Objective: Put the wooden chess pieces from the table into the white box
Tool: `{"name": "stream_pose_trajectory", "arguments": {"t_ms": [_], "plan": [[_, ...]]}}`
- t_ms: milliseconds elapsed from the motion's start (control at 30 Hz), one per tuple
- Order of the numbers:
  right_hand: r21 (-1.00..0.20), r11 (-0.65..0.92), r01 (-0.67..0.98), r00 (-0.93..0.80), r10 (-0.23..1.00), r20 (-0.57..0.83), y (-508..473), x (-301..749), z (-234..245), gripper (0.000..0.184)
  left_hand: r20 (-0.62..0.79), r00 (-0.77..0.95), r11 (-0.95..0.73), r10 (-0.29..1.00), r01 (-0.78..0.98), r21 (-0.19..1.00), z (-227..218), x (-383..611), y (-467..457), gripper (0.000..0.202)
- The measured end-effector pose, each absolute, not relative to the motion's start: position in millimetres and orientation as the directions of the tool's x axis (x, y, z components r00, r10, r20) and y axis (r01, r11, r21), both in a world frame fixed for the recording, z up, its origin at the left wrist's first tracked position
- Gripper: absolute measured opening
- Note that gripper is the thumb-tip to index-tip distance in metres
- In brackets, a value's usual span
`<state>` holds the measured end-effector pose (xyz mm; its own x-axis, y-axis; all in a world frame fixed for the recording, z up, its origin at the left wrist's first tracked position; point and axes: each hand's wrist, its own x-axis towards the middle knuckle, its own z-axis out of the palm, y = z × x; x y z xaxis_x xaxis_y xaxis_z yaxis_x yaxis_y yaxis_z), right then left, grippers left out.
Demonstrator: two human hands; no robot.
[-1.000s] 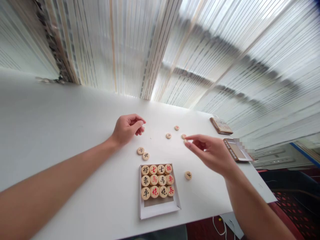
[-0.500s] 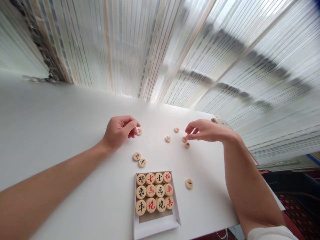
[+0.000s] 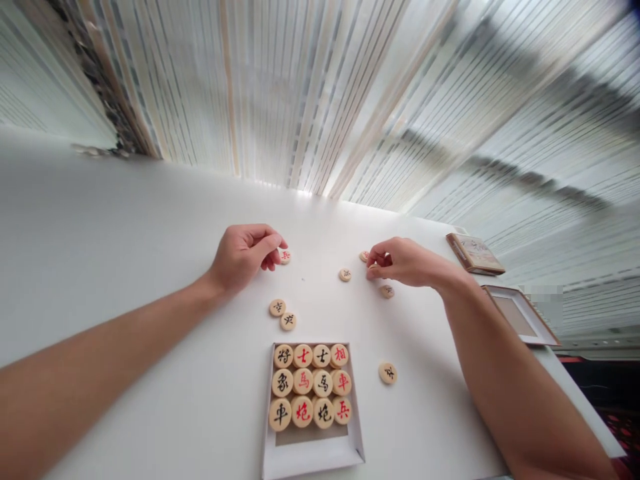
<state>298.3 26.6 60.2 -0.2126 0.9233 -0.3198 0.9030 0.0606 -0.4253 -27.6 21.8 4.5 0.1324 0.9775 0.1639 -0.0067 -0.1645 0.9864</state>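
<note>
My left hand (image 3: 251, 250) has its fingers curled, with thumb and index fingertips at the left edge of a red-lettered Chinese chess piece (image 3: 285, 257). Between the thumb and fingers of my right hand (image 3: 397, 261) a pale round Chinese chess piece (image 3: 373, 267) is pinched, mostly hidden. Just behind those fingers lies another red piece (image 3: 364, 256), partly covered. A black-lettered piece (image 3: 387, 291) is below the right hand, and one more (image 3: 345, 275) sits between the hands. Nearer me, a white box tray (image 3: 313, 460) holds rows of red and black pieces.
Two touching black-lettered pieces (image 3: 277, 307) lie left of centre, and a single piece (image 3: 387, 373) right of the tray. A patterned box (image 3: 475, 253) and a shallow open box part (image 3: 543, 331) stand at the table's right edge. Striped curtains (image 3: 280, 93) hang along the back.
My right hand has closed on a piece and drawn it slightly away from the black-lettered one beside it. My left hand stays by its red piece. The view has shifted, showing the boxes at right.
</note>
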Motion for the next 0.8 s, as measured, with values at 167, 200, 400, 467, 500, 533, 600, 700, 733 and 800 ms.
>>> {"name": "stream_pose_trajectory", "arguments": {"t_ms": [167,200,400,467,500,533,600,700,733,800], "plan": [[-0.868,-0.027,0.495,-0.194,0.971,-0.141,12,270,62,0.035,0.259,0.205,-0.272,0.944,0.037,0.962,-2,-27,17,0.021],[-0.933,-0.035,0.357,-0.214,0.97,-0.119,7,260,60,0.04,0.27,0.228,-0.291,0.936,0.062,0.955,-2,-26,16,0.02],[-0.979,-0.206,0.01,-0.288,0.937,-0.2,-23,205,30,0.036,0.216,0.392,-0.257,0.894,0.054,0.965,1,-19,5,0.016],[-0.96,-0.272,-0.067,-0.303,0.922,-0.24,-28,201,23,0.033,0.172,0.443,-0.214,0.88,0.047,0.976,1,-18,3,0.019],[-0.951,-0.293,-0.102,-0.311,0.917,-0.25,-29,201,21,0.032,0.151,0.471,-0.197,0.869,0.049,0.979,1,-17,3,0.021],[-0.943,-0.306,-0.131,-0.317,0.914,-0.252,-29,202,20,0.032,0.135,0.497,-0.183,0.857,0.051,0.982,1,-17,3,0.023],[-0.935,-0.315,-0.166,-0.322,0.913,-0.25,-28,204,17,0.03,0.117,0.534,-0.167,0.838,0.047,0.985,0,-17,4,0.025],[-0.93,-0.319,-0.182,-0.323,0.913,-0.25,-26,205,15,0.029,0.104,0.551,-0.14,0.828,0.024,0.99,0,-16,5,0.021],[-0.931,-0.319,-0.178,-0.323,0.913,-0.251,-26,205,14,0.029,0.103,0.554,-0.136,0.826,0.019,0.99,0,-16,5,0.02],[-0.938,-0.304,-0.165,-0.309,0.919,-0.243,-26,203,12,0.03,0.105,0.547,-0.14,0.83,0.022,0.99,1,-16,5,0.018]]}}
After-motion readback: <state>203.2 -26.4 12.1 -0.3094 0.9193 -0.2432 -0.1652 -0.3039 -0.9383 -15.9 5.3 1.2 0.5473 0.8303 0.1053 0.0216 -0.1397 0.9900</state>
